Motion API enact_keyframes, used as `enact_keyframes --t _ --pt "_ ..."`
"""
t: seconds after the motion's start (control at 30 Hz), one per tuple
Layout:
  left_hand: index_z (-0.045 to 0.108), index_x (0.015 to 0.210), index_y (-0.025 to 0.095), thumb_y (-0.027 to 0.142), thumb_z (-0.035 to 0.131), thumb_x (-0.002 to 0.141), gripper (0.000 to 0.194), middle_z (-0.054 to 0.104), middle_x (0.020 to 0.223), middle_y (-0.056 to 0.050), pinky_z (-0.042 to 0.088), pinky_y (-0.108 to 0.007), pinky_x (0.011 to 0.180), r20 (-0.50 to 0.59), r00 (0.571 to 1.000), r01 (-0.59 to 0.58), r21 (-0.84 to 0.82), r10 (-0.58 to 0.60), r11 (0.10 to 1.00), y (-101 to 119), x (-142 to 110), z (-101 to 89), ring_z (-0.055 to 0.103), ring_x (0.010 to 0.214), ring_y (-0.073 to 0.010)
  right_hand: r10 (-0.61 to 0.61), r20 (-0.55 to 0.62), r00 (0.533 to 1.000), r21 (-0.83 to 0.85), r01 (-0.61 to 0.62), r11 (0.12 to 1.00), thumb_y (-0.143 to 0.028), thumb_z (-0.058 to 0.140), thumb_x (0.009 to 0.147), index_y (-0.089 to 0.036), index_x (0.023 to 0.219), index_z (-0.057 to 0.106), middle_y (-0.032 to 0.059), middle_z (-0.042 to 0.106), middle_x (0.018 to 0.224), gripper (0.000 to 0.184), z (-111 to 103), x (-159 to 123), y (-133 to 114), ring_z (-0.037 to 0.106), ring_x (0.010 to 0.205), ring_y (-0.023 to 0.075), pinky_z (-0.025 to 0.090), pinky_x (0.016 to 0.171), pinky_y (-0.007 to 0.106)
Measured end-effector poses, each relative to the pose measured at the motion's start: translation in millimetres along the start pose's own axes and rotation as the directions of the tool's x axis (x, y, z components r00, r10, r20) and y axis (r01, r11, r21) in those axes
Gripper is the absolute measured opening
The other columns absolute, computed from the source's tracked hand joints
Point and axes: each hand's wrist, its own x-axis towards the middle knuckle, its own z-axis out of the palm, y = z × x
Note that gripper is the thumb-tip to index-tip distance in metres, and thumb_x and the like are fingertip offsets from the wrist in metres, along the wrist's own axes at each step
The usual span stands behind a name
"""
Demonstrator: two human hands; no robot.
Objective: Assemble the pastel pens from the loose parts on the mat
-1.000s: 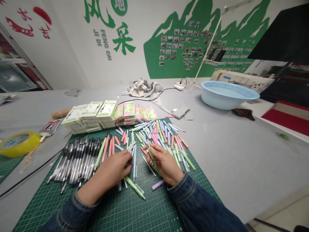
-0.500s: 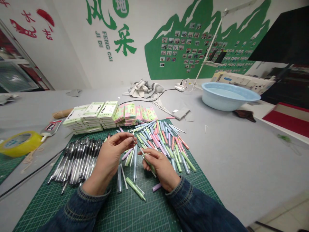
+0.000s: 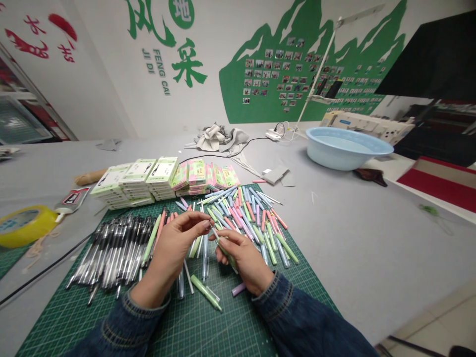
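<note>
Beyond coloured pens (image 3: pixel 247 218), wall lettering (image 3: pixel 161 70): "FENG CAI".

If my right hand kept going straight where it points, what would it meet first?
Probably your bare left hand, just ahead of your right hand. Depth is unclear; passing below, it might meet pastel plastic pen parts instead.

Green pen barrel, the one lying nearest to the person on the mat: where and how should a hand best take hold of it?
Probably pinch the green pen barrel across its wider, far part, coming from above, thumb and finger on its long sides. It lies flat on the cutting mat, and a clear piece runs along its right side, nearer the narrow end.
</note>
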Motion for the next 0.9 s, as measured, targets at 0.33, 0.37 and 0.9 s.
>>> enact_keyframes --t 0.33,0.37,0.9 --pt "0.062 0.108 0.019 0.040 0.066 0.077 0.038 0.071 0.098 -0.009 0.052 -0.035 0.079 0.073 0.997 0.006 0.039 -0.009 0.999 20 -6 -15.2 0.066 0.094 -0.0239 0.024 0.046 0.999 0.158 -0.031 0.987 -0.036 0.061 0.085 -0.018 0.098 0.067 0.0001 0.056 0.062 0.024 6 -3 -6 0.046 0.057 0.0110 0.031 0.058 0.025" --pt "0.064 0.104 0.019 0.042 0.063 0.079 0.034 0.071 0.099 -0.009 0.052 -0.034 0.078 0.046 0.999 -0.028 0.119 0.023 0.992 23 -3 -25.3 0.065 0.095 -0.0244 0.022 0.041 0.999 0.166 -0.029 0.986 -0.036 0.061 0.085 -0.018 0.098 0.067 0.0002 0.056 0.062 0.023 7 -4 -7 0.046 0.058 0.0111 0.030 0.058 0.025" --pt "0.070 0.076 0.023 0.027 0.055 0.075 0.015 0.070 0.080 -0.004 0.041 -0.034 0.083 0.224 0.974 -0.220 0.927 0.022 0.305 -11 16 -53.8 0.061 0.077 -0.0217 0.000 -0.047 0.999 0.225 0.010 0.974 -0.038 0.062 0.084 -0.017 0.100 0.066 0.0005 0.056 0.063 0.027 1 -1 -8 0.043 0.057 0.0108 0.030 0.056 0.025"
